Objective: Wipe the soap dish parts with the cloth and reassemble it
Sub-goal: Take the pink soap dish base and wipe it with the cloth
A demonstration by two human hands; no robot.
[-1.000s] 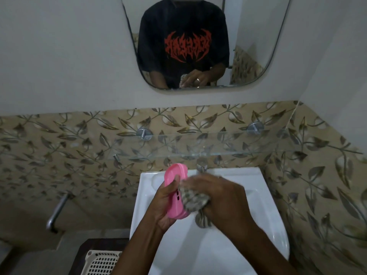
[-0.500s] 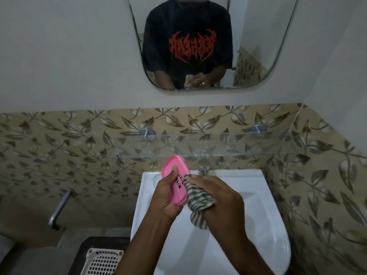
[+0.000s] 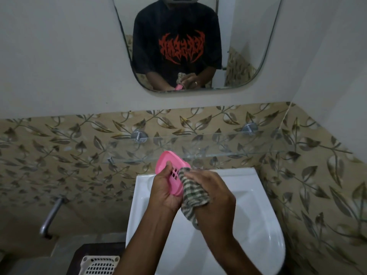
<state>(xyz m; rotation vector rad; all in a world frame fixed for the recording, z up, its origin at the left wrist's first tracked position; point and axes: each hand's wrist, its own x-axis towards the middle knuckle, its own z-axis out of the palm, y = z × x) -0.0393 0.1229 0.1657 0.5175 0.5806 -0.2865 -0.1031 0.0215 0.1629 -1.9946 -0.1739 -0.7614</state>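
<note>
Soap dish (image 3: 171,176), pink with a row of small slots in it, sits tilted on edge above the white sink (image 3: 264,221), held up in front of the person. Nearest the camera, both forearms come in from the bottom edge, cut off below the elbow. The left hand (image 3: 165,192) is wrapped around the dish's lower part, thumb on the slotted face, so that end of the dish is hidden in the palm. The right hand (image 3: 213,192) is bunched closed around a green-and-cream checked cloth (image 3: 191,192), pressing it against the dish's right edge; how much of the dish lies under the cloth cannot be told. A tail of cloth hangs down between the wrists. At the lower left a white lattice basket (image 3: 99,264) is cut off by the frame. Beyond the sink, a glass shelf (image 3: 228,147) runs across the leaf-patterned tiles, hard to make out because it is clear. Farthest back, the mirror (image 3: 248,46) shows a dark printed shirt and both hands, small and dim.
</note>
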